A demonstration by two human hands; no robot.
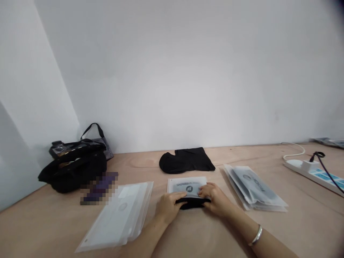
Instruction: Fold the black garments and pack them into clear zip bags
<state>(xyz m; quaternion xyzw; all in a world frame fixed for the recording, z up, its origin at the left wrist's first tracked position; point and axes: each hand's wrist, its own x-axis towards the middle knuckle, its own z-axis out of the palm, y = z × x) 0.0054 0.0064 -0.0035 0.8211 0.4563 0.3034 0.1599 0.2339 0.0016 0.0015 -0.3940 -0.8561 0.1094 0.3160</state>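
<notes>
Around the middle of the view, a pale wall (174, 79) fills twelve o'clock and a wooden tabletop (317, 229) six. Between eight and nine sits an open black bag (80, 173), with a dark-capped clear container (61, 148) at its back edge and a striped bag (109, 148) behind. A pixelated purple item (104, 182) lies at eight. Past three, a white power strip (324, 176) holds a white adapter (309, 165) with a dark cable; a grey package (329, 142) lies at three.
</notes>
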